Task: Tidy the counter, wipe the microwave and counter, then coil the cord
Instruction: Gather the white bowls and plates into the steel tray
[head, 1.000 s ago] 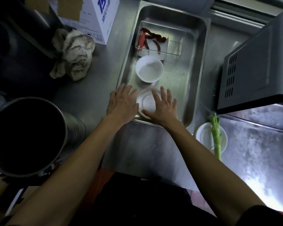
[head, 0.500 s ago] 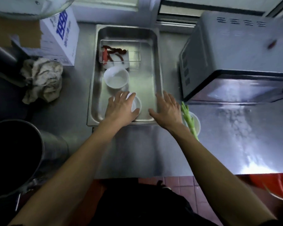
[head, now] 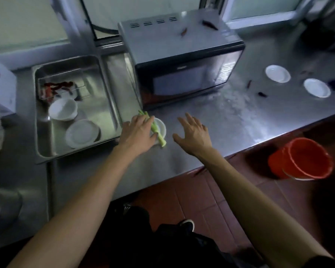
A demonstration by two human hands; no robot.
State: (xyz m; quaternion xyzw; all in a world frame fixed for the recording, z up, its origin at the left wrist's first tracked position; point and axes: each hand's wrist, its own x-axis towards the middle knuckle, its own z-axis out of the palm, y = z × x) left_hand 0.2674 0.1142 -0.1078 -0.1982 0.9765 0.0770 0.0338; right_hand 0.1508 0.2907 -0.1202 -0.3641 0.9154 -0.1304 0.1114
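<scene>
Resting on the small dish (head: 161,126) (green stalk (head: 156,131) across it), left hand (head: 137,133).

We see bare steel counter (head: 230,120) right of the small white dish (head: 161,127), hemmed by the dark-fronted silver microwave (head: 182,60) behind and the deep steel tray (head: 46,120) on the left.

I see my left hand (head: 137,132) lying over a small white dish (head: 161,128) on the counter (head: 230,120), its fingers touching the green stalk (head: 156,130) across it. My right hand (head: 193,133) hovers spread just beside. Beyond the fingertips stands the microwave (head: 182,60); left of them, a steel tray (head: 46,144).
</scene>
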